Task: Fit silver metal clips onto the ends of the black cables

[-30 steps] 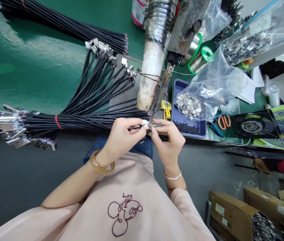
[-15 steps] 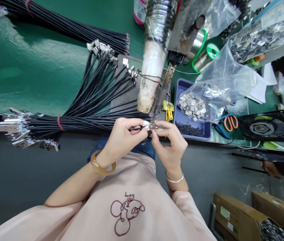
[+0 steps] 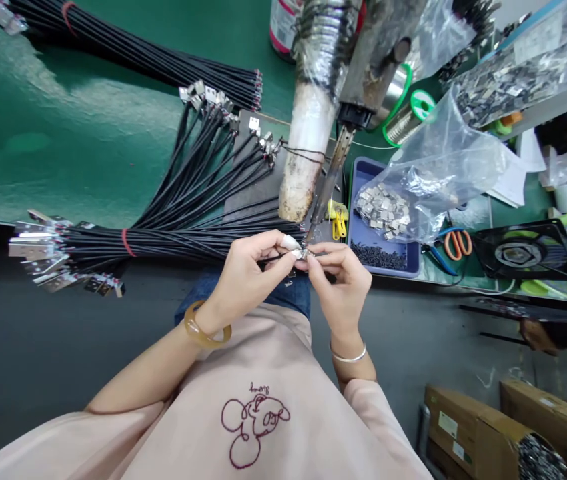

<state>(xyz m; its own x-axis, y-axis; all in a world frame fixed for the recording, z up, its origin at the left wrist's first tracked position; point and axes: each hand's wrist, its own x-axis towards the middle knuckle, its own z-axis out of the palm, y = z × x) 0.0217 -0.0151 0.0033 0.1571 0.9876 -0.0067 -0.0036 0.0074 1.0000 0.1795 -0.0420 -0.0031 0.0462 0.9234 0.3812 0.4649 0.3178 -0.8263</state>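
Observation:
My left hand [image 3: 258, 267] is closed in a pinch on a black cable near its end, with white wraps on the fingertips. My right hand [image 3: 338, 277] pinches a small metal USB connector [image 3: 304, 254] at that cable end; fingers hide part of it. Both hands meet at the table's front edge, just below the soldering iron [image 3: 332, 167] with its long metal barrel. Left of them lies a bundle of black cables [image 3: 183, 243] tied with a red band, with metal connectors [image 3: 38, 250] at its far left end. Other strands fan out upward, tipped with connectors [image 3: 208, 97].
A purple tray [image 3: 413, 257] holds metal shells [image 3: 383, 208] and small black parts. A wrapped duct [image 3: 301, 147] hangs above my hands. Solder spools [image 3: 411, 117], orange-handled pliers [image 3: 457, 245], a fan [image 3: 523, 250] and another cable bundle [image 3: 153, 57] are around. Cardboard boxes [image 3: 478, 427] stand lower right.
My right fingers have closed in nearer to my left fingertips around the connector. The view has shifted slightly; the cable bundles stay in place.

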